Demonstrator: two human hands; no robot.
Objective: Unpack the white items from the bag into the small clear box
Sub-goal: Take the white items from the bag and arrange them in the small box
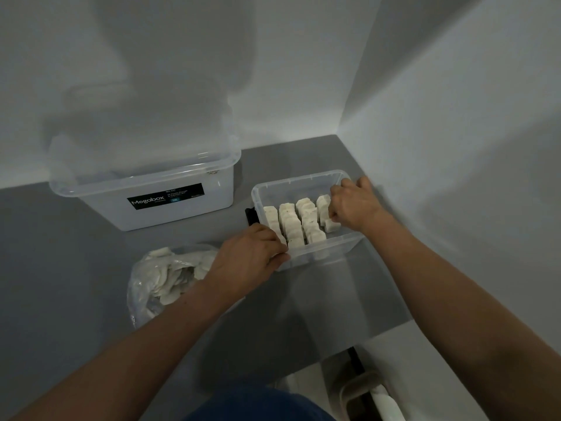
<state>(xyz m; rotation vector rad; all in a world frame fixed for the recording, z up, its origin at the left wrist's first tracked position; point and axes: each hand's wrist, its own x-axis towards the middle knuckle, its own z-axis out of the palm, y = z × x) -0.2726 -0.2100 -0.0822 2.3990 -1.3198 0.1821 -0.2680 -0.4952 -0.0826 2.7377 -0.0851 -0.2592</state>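
Dark blue fabric (258,402) on the person's lap lies lowest in view. Both bare forearms reach out from it over the grey tabletop (60,268).

1. Large translucent plastic storage box with a black label (100,205): stands at 10 o'clock from the work area, against the white wall and well apart from both hands. It is probably parked out of the way.

2. Crumpled clear plastic bag (142,302): lies at 8 o'clock from the small clear plastic box (328,247) and holds loose flat white pieces (170,284). This placement likely keeps the carry from bag to box short. The unpacking is judged partly done.

3. Left hand (252,256): sits between bag and box. Its fingers curl over the near left corner of the small clear plastic box, with the thumb against the outer wall. It appears to grip the rim to steady the box. Whether it also pinches a piece cannot be told.

4. Box contents: flat white pieces stand on edge in four rows. Packing on edge likely saves room.

5. Right hand (353,205): works at 2 o'clock inside the box. Its fingers are bent tight, pinching pieces of the rightmost row, apparently to seat them.
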